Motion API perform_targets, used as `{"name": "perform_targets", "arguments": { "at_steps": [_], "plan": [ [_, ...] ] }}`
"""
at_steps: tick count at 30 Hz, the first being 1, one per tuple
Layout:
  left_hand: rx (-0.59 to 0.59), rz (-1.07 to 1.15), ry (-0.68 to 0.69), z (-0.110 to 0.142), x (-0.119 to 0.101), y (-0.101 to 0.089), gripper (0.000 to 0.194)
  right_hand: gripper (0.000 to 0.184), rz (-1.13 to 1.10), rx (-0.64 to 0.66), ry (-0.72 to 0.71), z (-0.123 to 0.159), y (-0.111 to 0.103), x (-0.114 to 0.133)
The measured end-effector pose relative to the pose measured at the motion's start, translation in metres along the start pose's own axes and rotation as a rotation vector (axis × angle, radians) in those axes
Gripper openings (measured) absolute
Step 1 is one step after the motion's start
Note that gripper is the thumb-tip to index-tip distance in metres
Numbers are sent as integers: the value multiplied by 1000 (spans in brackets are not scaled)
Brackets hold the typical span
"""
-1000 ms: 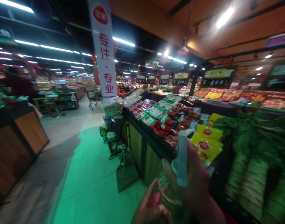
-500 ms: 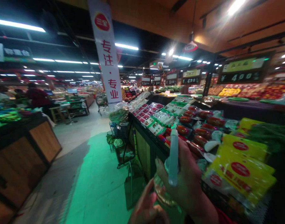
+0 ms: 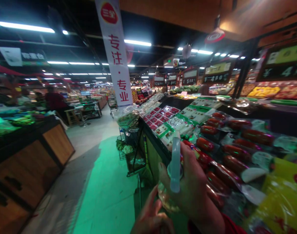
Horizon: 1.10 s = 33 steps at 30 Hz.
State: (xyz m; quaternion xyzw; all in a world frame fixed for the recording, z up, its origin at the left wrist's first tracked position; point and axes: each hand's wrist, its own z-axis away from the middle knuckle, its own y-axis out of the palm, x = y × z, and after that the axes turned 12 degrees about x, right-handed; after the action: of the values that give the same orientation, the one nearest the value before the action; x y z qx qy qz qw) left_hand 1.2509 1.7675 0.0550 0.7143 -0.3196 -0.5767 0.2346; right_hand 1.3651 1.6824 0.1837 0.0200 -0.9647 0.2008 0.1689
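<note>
My right hand (image 3: 188, 183) grips a clear plastic spray bottle (image 3: 167, 198) with a pale blue tube-like top (image 3: 175, 165), and its lower part is blurred. My left hand (image 3: 150, 216) sits just below, fingers apart, next to the bottle's base; I cannot tell if they touch it. Beyond my right hand, wrapped red sausages (image 3: 232, 159) lie on a dark display counter (image 3: 155, 143), close to my knuckles. Yellow packets (image 3: 279, 198) fill the lower right corner.
A white hanging banner (image 3: 116, 55) with red characters marks the aisle. A wooden produce counter (image 3: 29, 165) stands on the left, with a person in a dark red top (image 3: 55, 102) beyond it. A wire rack (image 3: 130, 149) and shopping cart (image 3: 112, 105) stand along the aisle.
The view has swung left and closer to the sausages. The leafy greens have left the frame and the yellow packets have moved to the corner. The bottle stays in my right hand.
</note>
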Motion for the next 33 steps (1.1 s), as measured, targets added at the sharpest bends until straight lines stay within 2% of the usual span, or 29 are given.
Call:
{"name": "perform_targets", "arguments": {
  "at_steps": [7,12,15,20,26,29,33],
  "plan": [
    [53,29,73,-11,-2,-25,60,78,-15,21,-15,-7,23,-14],
    [114,53,101,-11,-13,-45,61,75,-19,26,-13,-12,43,-12],
    [100,-1,74,-5,-29,-53,62,67,-11,25,1,-18,55,-4],
    [129,23,32,9,-66,-72,67,37,149,-28,-23,-32,81,15],
    [181,106,65,23,-102,-123,59,54,265,-58,2,-44,135,35],
    [203,121,88,32,-122,-144,63,51,298,-83,18,-50,161,47],
    [185,101,6,44,-148,-163,70,47,331,-84,21,-58,189,62]
  ]
}}
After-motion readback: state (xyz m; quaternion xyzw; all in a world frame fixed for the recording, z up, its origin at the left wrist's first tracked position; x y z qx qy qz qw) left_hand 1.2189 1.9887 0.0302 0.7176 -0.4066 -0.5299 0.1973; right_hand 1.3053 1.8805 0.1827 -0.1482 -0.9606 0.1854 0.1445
